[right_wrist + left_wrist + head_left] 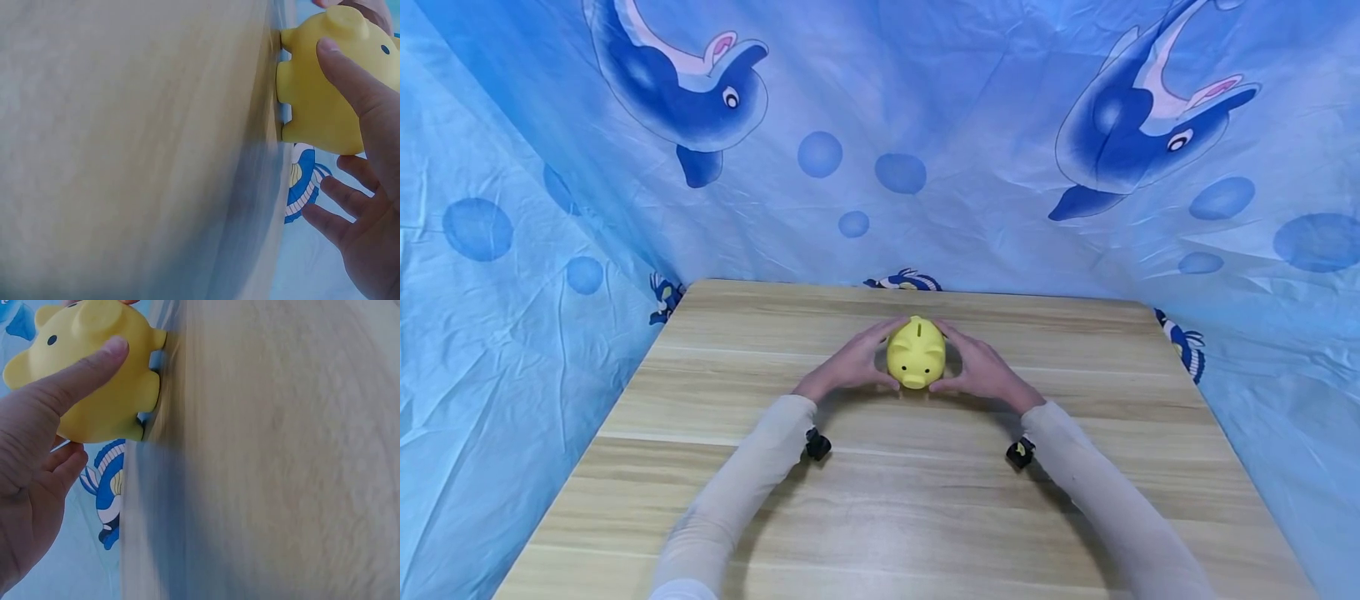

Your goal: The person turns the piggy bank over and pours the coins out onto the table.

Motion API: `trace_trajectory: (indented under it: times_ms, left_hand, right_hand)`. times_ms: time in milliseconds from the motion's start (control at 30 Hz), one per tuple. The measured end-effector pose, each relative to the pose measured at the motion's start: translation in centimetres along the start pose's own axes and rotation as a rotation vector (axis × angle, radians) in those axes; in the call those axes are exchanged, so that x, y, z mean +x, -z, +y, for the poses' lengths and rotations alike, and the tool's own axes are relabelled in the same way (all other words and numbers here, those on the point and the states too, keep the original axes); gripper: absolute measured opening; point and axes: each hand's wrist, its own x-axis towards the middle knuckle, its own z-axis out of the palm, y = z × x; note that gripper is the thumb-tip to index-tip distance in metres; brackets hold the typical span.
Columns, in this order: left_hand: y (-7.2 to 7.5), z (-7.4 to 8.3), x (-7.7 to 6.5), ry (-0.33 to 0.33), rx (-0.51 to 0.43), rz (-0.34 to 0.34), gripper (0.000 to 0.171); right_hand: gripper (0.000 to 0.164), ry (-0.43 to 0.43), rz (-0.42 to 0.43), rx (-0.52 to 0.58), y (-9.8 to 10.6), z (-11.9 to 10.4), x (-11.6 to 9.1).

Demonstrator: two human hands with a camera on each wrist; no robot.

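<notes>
Pale sleeves [737,479], cut off at the bottom, cross the desk [917,508], whose near corners are cropped too. Left hand [854,362] and right hand [982,367], half curled, grip a yellow piggy bank [916,353] near the middle of the far edge; some fingertips are hidden behind it.

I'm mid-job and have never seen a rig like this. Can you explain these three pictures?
There is no machine here, just a person's two bare hands. The wide picture comes from a camera worn on the head, looking forward and down. The other two come from cameras on the wrists, where the wooden table appears turned on its side. On it stands a yellow piggy bank, snout toward the person, coin slot on top. The left hand and right hand hold it from either side. Behind is a blue dolphin-print sheet.
</notes>
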Motion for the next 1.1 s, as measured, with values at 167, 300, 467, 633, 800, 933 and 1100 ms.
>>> trace_trajectory:
  times_ms: [167,300,467,633,800,933,1100]
  left_hand:
    - [-0.1,-0.1,0.1,0.000,-0.003,0.012,0.116]
    - [-0.1,-0.1,0.1,0.002,-0.014,0.008,0.115]
    - [0.3,0.4,-0.1,0.013,-0.044,0.000,0.114]
    - [1.0,1.0,-0.4,0.014,-0.047,0.006,0.114]
    - [1.3,1.6,-0.6,-0.010,-0.078,0.003,0.115]
    - [1.3,1.9,-0.8,-0.026,-0.115,0.002,0.115]
    - [1.1,2.4,-1.1,-0.018,-0.150,0.014,0.115]
  right_hand:
    - [0.122,0.003,0.008,-0.001,0.0,0.0,0.1]
    - [0.121,0.028,0.014,-0.007,0.1,0.1,0.2]
    - [0.121,0.041,0.019,0.003,0.3,-0.1,0.2]
    - [0.122,0.045,0.016,0.008,0.7,-0.4,0.1]
    - [0.121,0.055,0.018,0.016,1.2,-0.9,-0.4]
    - [0.118,0.068,0.010,0.017,1.5,-1.2,-0.8]
    - [0.118,0.086,0.007,0.022,2.0,-1.6,-1.3]
